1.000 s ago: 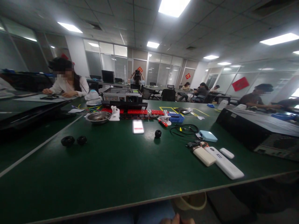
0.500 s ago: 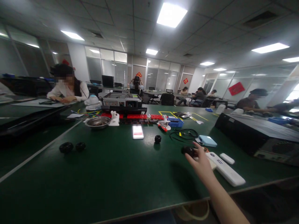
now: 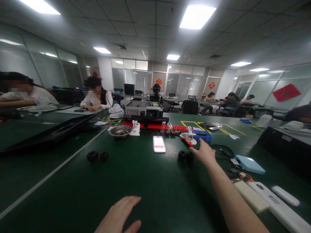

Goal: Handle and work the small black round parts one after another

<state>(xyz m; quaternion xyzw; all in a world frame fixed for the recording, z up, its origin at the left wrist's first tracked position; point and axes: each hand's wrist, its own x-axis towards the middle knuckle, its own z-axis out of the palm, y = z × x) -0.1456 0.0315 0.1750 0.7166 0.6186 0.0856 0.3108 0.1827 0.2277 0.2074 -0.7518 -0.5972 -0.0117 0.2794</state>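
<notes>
My right hand (image 3: 204, 152) reaches out over the green table, fingers stretched and apart. Just beside its thumb stands a small black, wheel-like round piece (image 3: 190, 156), close to a similar black round piece (image 3: 181, 155). At the bottom of the view my left hand (image 3: 119, 213) hovers with thumb and fingers apart, holding nothing. Farther left sit a larger black round piece (image 3: 92, 156) and a smaller black round piece (image 3: 104, 156). Beyond my right hand lie a red-handled tool (image 3: 187, 141) and a white clamp-like piece (image 3: 190, 135).
Behind are a metal bowl (image 3: 119, 132), a white stand (image 3: 135, 128), a blurred white card (image 3: 159, 144), a blue tray (image 3: 204, 136) and an open computer case (image 3: 143, 110). On the right lie a light-blue box (image 3: 250, 164), cables and white devices (image 3: 279, 204). Other people sit farther off.
My right hand has moved forward and left, taking the black round piece from the right to beside the other one and letting go. My left hand has entered; the view has turned left.
</notes>
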